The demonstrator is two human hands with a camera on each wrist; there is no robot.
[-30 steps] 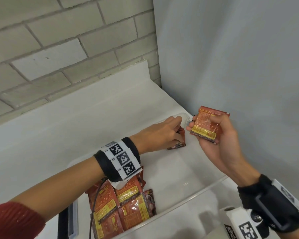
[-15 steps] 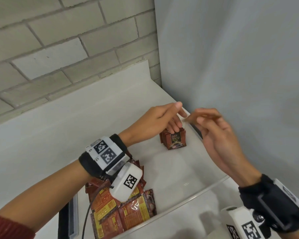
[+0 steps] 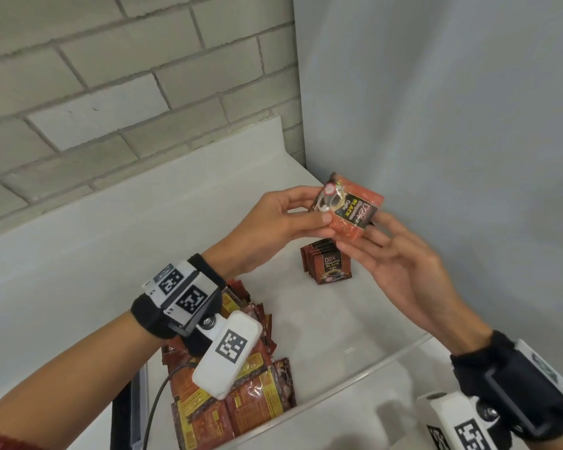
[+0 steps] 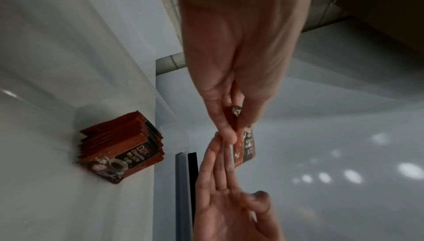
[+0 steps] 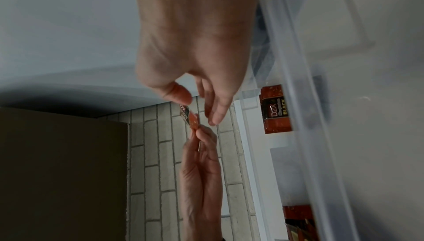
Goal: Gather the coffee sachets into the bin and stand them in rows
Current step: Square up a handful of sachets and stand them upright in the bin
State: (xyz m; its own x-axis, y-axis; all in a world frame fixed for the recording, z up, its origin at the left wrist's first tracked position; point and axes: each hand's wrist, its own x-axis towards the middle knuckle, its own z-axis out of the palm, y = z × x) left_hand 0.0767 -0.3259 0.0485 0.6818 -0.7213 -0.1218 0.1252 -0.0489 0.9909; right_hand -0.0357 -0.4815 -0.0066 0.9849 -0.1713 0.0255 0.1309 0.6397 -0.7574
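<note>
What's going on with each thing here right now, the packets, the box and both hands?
Held sachet: in the air above the bin, front face up, pinched at one end.
Left hand: pinches the held sachet.
Right hand: open, fingers straight, at the sachet's lower edge.
Standing row: sachets upright, packed together in the bin's far corner.
Loose pile: sachets lying flat, overlapping, at the near end.
Bin: clear, no lid on.

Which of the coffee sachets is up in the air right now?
The sachet pinched in the left hand, above the upright row; the loose pile lies flat.
</note>
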